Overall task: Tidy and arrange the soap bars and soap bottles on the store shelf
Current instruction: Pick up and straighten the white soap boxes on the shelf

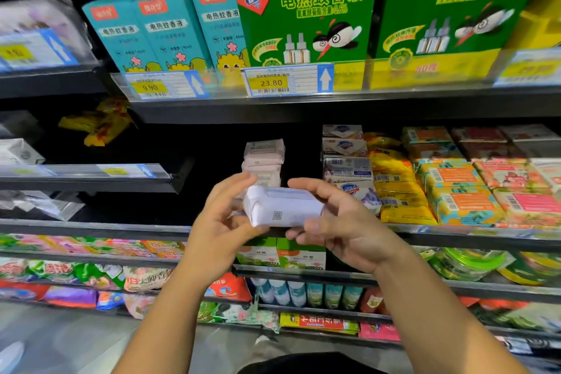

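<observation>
A white wrapped soap bar is held between both hands in front of the middle shelf. My left hand grips its left end, thumb under it and fingers over the top. My right hand curls round its right end. Just behind stands a stack of pale pink soap bars on the shelf. To the right sit white boxed soap bars, then yellow packs and orange and pink packs.
The shelf above carries teal boxes and green boxes behind price tags. Dark space lies left of the pink stack. Lower shelves hold packets and small bottles. Yellow packets lie on the left shelf.
</observation>
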Demonstrator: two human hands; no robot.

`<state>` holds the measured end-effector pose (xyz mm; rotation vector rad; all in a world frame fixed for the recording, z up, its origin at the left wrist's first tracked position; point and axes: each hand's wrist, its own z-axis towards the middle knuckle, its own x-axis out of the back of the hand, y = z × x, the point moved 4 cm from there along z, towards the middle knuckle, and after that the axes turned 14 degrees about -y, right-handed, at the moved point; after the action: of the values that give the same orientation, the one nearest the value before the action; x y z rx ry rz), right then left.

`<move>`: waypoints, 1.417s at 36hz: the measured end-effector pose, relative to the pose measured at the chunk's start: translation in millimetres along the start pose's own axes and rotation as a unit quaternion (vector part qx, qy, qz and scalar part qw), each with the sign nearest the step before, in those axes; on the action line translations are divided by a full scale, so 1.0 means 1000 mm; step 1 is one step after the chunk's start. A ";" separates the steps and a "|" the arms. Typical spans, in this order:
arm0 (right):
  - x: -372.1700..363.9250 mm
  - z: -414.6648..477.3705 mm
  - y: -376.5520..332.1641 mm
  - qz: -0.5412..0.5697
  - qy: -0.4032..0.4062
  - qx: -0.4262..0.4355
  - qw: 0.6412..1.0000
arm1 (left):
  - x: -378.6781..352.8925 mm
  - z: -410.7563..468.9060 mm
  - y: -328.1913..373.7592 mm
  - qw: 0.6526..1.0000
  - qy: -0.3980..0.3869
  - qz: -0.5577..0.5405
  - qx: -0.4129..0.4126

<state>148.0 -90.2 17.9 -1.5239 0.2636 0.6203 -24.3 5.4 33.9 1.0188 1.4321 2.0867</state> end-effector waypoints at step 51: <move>0.009 0.001 -0.008 -0.189 0.147 -0.045 0.970 | -0.016 0.004 -0.004 0.965 0.048 -0.194 0.172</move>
<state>159.4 -87.1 20.1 -1.6982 0.1640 0.1038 -11.1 -1.3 25.8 0.6836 1.9138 1.6597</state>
